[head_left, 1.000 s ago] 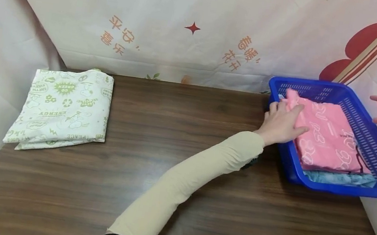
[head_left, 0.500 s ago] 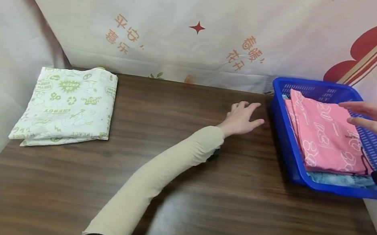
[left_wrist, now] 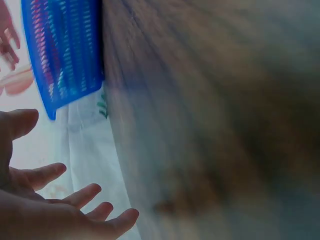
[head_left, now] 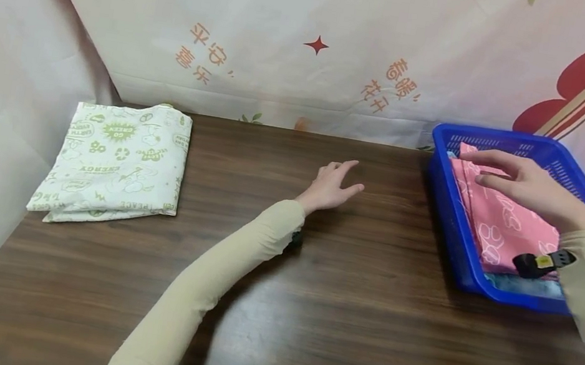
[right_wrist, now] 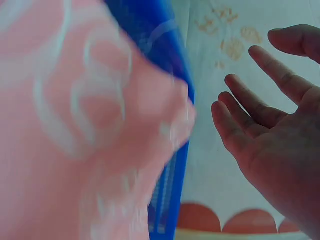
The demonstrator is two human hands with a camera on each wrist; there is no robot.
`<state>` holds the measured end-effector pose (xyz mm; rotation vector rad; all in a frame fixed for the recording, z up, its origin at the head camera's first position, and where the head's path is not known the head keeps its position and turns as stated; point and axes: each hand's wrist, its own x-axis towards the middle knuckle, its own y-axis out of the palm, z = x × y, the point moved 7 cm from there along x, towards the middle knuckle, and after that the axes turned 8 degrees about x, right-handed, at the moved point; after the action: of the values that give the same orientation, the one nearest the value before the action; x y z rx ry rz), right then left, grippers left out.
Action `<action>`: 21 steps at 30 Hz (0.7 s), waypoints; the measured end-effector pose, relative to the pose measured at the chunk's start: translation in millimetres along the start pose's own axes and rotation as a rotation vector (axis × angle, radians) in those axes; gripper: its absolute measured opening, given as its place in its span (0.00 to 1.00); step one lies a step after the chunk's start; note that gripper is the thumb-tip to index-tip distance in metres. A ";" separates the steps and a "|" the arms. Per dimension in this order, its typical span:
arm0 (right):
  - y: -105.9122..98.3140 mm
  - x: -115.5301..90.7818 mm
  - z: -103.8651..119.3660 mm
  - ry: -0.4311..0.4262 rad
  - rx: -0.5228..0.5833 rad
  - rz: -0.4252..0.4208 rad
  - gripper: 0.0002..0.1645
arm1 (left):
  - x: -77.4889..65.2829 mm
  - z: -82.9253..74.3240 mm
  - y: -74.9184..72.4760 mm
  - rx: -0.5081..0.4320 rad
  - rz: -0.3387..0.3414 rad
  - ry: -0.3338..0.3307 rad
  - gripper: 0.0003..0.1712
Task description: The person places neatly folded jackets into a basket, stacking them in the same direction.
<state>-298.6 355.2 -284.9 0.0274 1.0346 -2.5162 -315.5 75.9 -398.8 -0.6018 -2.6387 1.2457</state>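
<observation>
My left hand (head_left: 328, 186) hovers over the middle of the table, fingers spread and holding nothing. In the left wrist view its fingers (left_wrist: 82, 196) stand loosely apart. Above the blue basket (head_left: 453, 244) is my right hand (head_left: 533, 185), with fingers extended and nothing between them. Under it lies a folded pink cloth (head_left: 514, 231) with white outline prints. The right wrist view shows the pink cloth (right_wrist: 75, 115) close by, apart from the relaxed fingers. Beneath the pink one, a strip of blue-teal cloth (head_left: 524, 284) shows.
A folded white cloth with green prints (head_left: 119, 163) lies at the left of the dark wooden table (head_left: 340, 316). A printed pale curtain (head_left: 264, 71) hangs along the back and sides. The basket stands at the back right.
My left hand has let go of the pink cloth's corner and moved left over the table. The right hand has come in from the right over the basket. The pink corner now lies flatter.
</observation>
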 end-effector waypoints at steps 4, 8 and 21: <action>19.2 12.3 16.9 -0.039 0.067 0.031 0.29 | -12.3 15.6 -11.4 -0.054 -0.030 -0.019 0.36; 31.8 21.9 35.4 -0.107 0.104 0.038 0.28 | -24.6 24.9 -24.5 -0.086 -0.045 -0.031 0.36; 72.8 42.2 84.9 -0.302 0.271 0.028 0.25 | -58.1 59.0 -44.6 -0.113 -0.092 -0.061 0.35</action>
<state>-297.4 235.8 -279.4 -0.2499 0.5684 -2.5156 -294.0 -15.6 -400.8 -0.4594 -2.7678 1.1123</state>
